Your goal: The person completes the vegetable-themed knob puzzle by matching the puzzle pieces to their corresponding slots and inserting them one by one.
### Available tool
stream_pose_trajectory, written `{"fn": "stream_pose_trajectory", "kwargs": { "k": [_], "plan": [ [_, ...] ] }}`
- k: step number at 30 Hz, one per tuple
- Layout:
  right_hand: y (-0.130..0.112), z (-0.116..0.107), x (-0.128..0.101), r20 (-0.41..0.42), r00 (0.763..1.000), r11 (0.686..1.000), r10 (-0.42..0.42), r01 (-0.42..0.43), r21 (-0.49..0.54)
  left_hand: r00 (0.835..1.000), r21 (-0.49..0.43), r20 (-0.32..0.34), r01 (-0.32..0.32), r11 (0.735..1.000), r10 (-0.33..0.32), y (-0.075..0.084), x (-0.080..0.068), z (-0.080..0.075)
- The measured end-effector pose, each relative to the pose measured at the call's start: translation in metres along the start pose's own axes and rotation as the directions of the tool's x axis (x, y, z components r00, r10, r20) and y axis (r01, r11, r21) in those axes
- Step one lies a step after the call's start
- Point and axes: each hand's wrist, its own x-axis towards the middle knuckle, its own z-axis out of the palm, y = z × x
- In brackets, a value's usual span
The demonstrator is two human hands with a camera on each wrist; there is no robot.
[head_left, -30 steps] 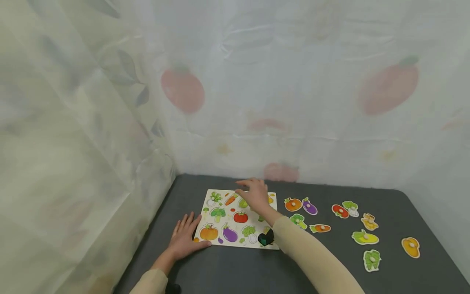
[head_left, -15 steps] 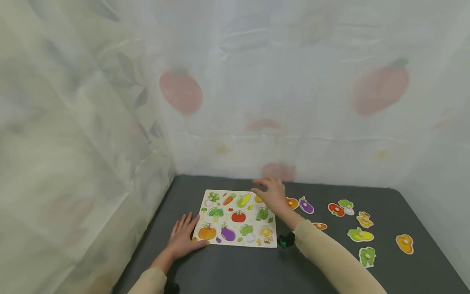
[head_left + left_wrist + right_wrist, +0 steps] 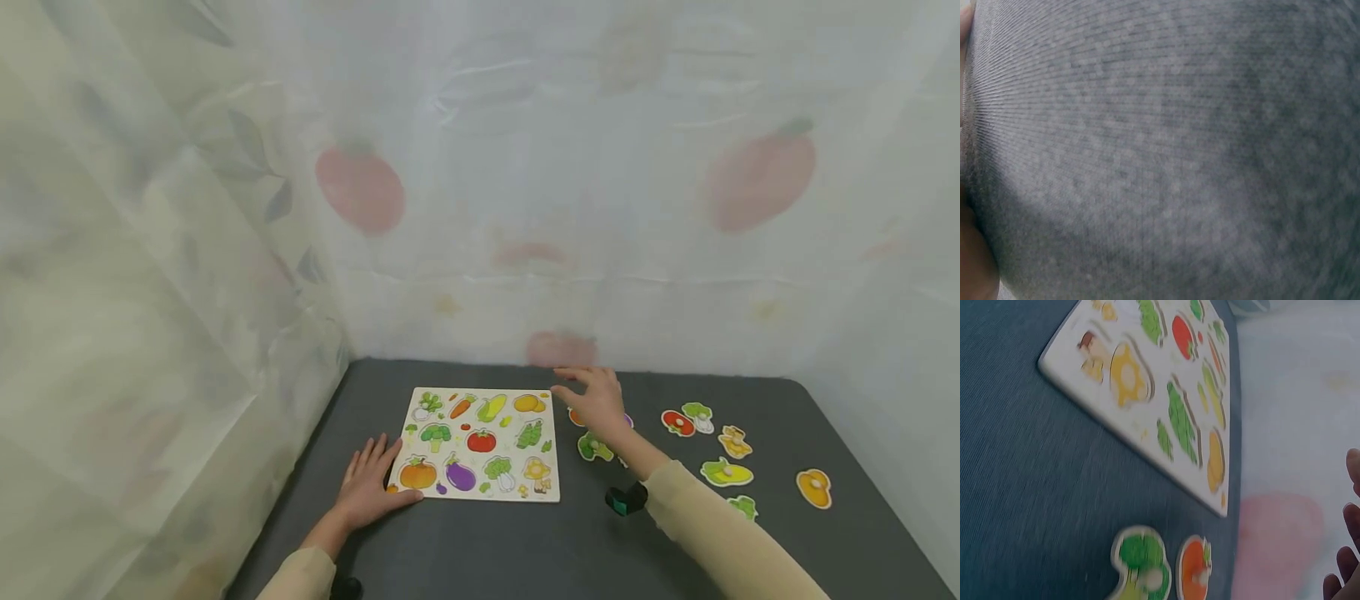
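A white vegetable puzzle board point(image 3: 517, 490) lies on the dark grey cloth, its vegetable pictures facing up. My left hand point(image 3: 367, 485) rests at its lower left corner with fingers spread, thumb along the near edge. In the left wrist view, grey cloth point(image 3: 1166, 150) fills nearly everything. My right hand point(image 3: 600, 408) is raised just right of the board, thumb and index finger apart, nothing between them. Below it are knobbed pieces: a broccoli piece point(image 3: 595, 447), a pumpkin piece point(image 3: 1194, 569), and an eggplant piece point(image 3: 628, 421) mostly covered by the hand.
Farther right lie a tomato piece point(image 3: 677, 423), a bok choy piece point(image 3: 699, 417), a mushroom piece point(image 3: 735, 442), a corn piece point(image 3: 726, 473) and a yellow-orange piece point(image 3: 814, 488). The right sleeve point(image 3: 720, 525) partly covers a leafy green piece point(image 3: 744, 506). A pale curtain point(image 3: 480, 317) borders the back.
My right hand has moved right, from above the board to above the loose pieces, uncovering the board's right side. My left hand stays at the corner. The head view has shifted slightly.
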Motion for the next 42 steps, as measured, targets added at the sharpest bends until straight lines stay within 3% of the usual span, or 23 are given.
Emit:
{"fn": "stream_pose_trajectory", "kwargs": {
  "k": [7, 18, 30, 42],
  "plan": [
    [0.016, -0.023, -0.007, -0.025, 0.999, 1.000, 0.019, -0.019, -0.020, 1.000, 0.031, 0.001, 0.003, 1.000, -0.003, -0.001, 0.000, -0.001],
    [0.033, -0.041, -0.019, -0.069, 0.998, 0.999, 0.012, -0.015, -0.039, 0.995, 0.052, 0.079, 0.051, 0.997, -0.055, 0.001, 0.003, -0.004],
    [0.066, -0.065, -0.038, -0.023, 0.997, 0.995, 0.077, -0.078, -0.057, 0.995, 0.057, 0.085, 0.054, 0.997, -0.059, -0.001, 0.003, -0.004],
    [0.093, -0.079, -0.057, 0.088, 0.995, 0.984, 0.045, -0.029, -0.176, 1.000, 0.029, 0.021, 0.017, 0.999, -0.018, -0.001, 0.001, 0.001]
  ]
}}
